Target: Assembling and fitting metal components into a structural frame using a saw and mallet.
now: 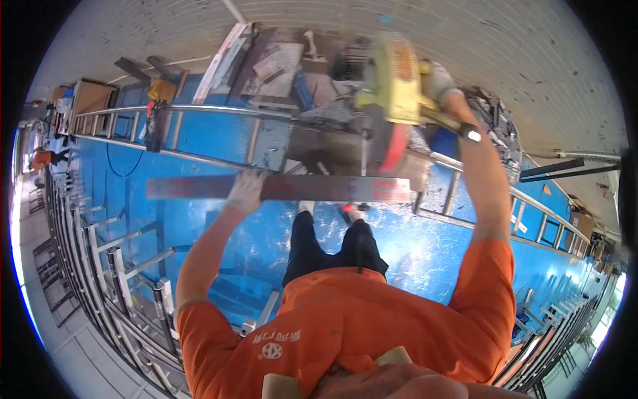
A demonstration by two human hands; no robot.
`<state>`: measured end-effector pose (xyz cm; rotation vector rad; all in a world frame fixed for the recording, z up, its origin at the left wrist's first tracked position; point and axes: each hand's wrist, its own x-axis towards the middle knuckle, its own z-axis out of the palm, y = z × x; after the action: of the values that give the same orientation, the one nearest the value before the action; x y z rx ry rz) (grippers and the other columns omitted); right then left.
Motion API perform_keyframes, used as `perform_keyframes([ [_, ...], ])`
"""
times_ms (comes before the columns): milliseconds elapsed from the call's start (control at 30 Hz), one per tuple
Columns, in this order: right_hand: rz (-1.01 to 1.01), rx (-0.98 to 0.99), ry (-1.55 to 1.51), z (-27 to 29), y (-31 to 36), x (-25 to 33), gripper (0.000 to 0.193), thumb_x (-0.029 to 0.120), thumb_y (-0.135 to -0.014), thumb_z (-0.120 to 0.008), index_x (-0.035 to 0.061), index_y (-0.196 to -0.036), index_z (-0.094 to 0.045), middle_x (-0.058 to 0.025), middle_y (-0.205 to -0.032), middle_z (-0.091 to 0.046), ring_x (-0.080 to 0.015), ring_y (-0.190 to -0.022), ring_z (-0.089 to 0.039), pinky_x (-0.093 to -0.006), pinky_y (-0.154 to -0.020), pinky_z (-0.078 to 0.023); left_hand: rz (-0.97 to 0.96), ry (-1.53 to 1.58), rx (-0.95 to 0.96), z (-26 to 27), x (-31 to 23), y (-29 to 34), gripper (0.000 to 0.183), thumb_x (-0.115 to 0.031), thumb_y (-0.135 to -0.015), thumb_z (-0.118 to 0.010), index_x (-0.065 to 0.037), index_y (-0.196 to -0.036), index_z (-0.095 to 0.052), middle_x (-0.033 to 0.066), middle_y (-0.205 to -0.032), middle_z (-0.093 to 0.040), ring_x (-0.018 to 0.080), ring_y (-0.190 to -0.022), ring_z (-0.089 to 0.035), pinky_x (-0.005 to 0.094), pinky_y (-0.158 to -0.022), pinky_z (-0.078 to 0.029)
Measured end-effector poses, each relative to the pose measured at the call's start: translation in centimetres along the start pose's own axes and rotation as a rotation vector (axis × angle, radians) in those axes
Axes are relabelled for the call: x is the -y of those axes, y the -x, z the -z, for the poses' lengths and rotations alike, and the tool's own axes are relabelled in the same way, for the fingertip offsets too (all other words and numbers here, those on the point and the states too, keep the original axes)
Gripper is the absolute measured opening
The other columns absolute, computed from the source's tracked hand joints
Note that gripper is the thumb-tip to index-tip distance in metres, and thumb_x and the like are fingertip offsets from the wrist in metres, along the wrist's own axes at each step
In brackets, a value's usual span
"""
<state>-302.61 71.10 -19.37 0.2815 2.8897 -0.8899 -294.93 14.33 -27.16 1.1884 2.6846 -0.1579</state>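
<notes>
A long rectangular metal tube (312, 187), dark with reddish patches, lies crosswise in front of me. My gloved left hand (246, 191) is closed around it left of its middle. Beyond the tube's right part stands a yellow chop saw (397, 76); its head is slightly blurred, with a red part low at its front. My gloved right hand (438, 82) is at the saw's right side, wrapped on its handle, most of which is hidden. The tube's right end is near the saw's lower front.
Ladder-like metal roller rails (199, 108) run out to both sides of the saw. A bench (272, 73) at the far wall carries scraps and offcuts. Racks of long metal bars (100, 266) stand at the left and lower right. The floor (425, 246) is blue.
</notes>
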Motion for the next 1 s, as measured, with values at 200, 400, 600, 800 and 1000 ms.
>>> perform_keyframes([
  [200,0.148,-0.066,-0.267,-0.2,0.8,-3.5,0.023,0.015,-0.086,-0.058,0.0061,-0.105,-0.069,-0.01,-0.094,-0.07,-0.023,-0.078,-0.062,-0.035,-0.068,-0.052,-0.136,0.062,-0.043,-3.7,5.0,-7.8,0.068,-0.027,-0.073,-0.072,-0.005,-0.132,-0.047,0.0193,-0.117,-0.051,0.0375,-0.11,-0.049,0.0484,-0.098,-0.039],
  [400,0.408,-0.162,-0.768,0.7,4.6,-3.6,0.032,0.024,-0.091,-0.061,0.0044,-0.115,-0.066,-0.0073,-0.101,-0.068,-0.0151,-0.087,-0.061,-0.0306,-0.062,-0.052,-0.184,0.001,0.061,-5.4,8.2,-12.6,0.059,-0.021,-0.078,-0.067,-0.006,-0.132,-0.048,0.0226,-0.125,-0.05,0.0408,-0.115,-0.048,0.0506,-0.098,-0.04],
  [600,-0.076,-0.172,-0.56,13.1,14.9,1.8,0.035,0.027,-0.096,-0.059,0.0025,-0.12,-0.064,-0.0078,-0.103,-0.068,-0.0133,-0.091,-0.063,-0.0296,-0.068,-0.054,-0.293,0.025,0.115,-11.3,14.1,-16.1,0.079,-0.019,-0.072,-0.073,0.0,-0.14,-0.04,0.0254,-0.143,-0.041,0.0407,-0.124,-0.047,0.0544,-0.105,-0.035],
  [800,-0.601,0.133,-0.115,14.3,15.8,21.4,0.037,0.03,-0.094,-0.061,0.0016,-0.118,-0.064,-0.0098,-0.095,-0.067,-0.0135,-0.08,-0.066,-0.0275,-0.064,-0.053,-0.165,-0.138,0.126,-10.8,16.7,-16.9,0.095,-0.042,-0.067,-0.081,-0.004,-0.142,-0.037,0.0191,-0.131,-0.049,0.0366,-0.119,-0.047,0.0567,-0.104,-0.034],
  [1000,-0.712,0.425,0.24,11.3,12.9,20.9,0.035,0.03,-0.097,-0.058,-0.0009,-0.114,-0.059,-0.0034,-0.066,-0.059,-0.0104,-0.04,-0.049,-0.0222,-0.036,-0.041,0.007,-0.255,0.21,-9.5,18.0,-15.7,0.096,-0.049,-0.065,-0.081,-0.009,-0.142,-0.041,0.0179,-0.133,-0.049,0.0375,-0.119,-0.048,0.0634,-0.098,-0.037],
])
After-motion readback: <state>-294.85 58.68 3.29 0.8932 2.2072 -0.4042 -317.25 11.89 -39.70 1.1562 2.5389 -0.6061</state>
